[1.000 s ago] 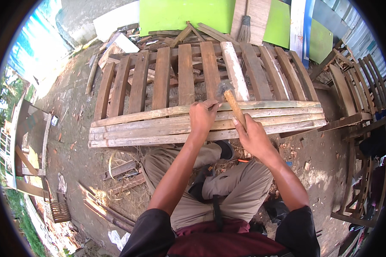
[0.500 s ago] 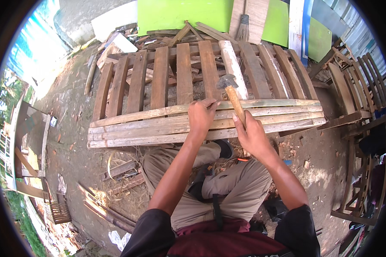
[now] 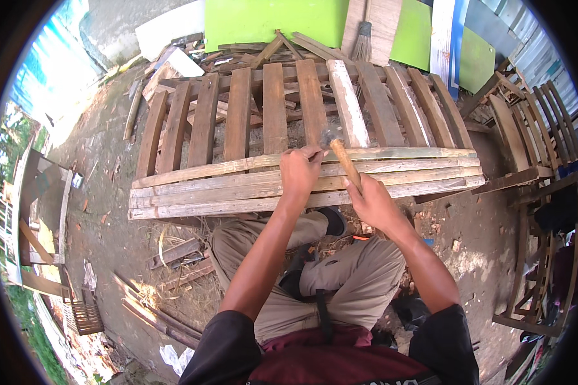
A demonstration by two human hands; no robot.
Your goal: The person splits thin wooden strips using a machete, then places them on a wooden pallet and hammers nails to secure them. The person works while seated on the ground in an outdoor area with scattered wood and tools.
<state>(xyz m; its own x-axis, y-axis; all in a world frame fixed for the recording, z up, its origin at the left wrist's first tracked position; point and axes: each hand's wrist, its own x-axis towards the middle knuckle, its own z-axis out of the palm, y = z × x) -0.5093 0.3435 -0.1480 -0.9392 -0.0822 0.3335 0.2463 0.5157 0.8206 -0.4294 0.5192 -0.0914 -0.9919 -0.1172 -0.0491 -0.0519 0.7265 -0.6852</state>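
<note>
My right hand (image 3: 372,204) is wrapped round the wooden handle of a hammer (image 3: 345,162). The hammer's dark head is smeared by motion, just right of and beyond my left fingertips. My left hand (image 3: 298,172) is closed in a pinch over the long pale strips; whatever sits between thumb and finger is too small to make out. Those weathered bamboo strips (image 3: 205,171) lie side by side across the near end of a slatted wooden frame (image 3: 239,122). Most of its slats are brown, and one (image 3: 348,106) is mostly white.
My crossed legs (image 3: 353,269) are below the frame's near edge. Scrap wood (image 3: 173,67) is heaped behind it, with a broom (image 3: 363,42) against a board. Another slatted wooden piece (image 3: 526,128) stands at right. Loose sticks (image 3: 154,314) lie on the ground at left.
The hammer head has swung down and left, nearer my left fingertips. My right hand has dropped slightly; the left keeps its pinch on the strips.
</note>
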